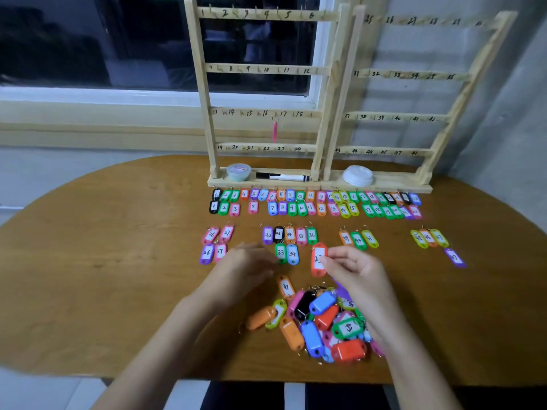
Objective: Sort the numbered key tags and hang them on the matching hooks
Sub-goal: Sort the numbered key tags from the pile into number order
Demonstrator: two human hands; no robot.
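Note:
My right hand [352, 270] pinches a red-orange key tag [317, 263] just above the table; its number is partly covered. My left hand [245, 263] hovers blurred to the left with loosely bent fingers, holding nothing. An unsorted pile of coloured tags [319, 324] lies in front of me. Sorted tags lie in two long rows [310, 202] below the racks, and in small groups [288, 235] further forward. Two wooden hook racks [263, 69] [414, 75] with handwritten numbers stand at the back. One pink tag [275, 132] hangs under hook 17.
A round lidded tub [238, 171], a black-and-white marker [282, 176] and a white lid [357, 175] sit on the racks' base. The brown oval table [118, 261] ends close to my body. A dark window is behind the left rack.

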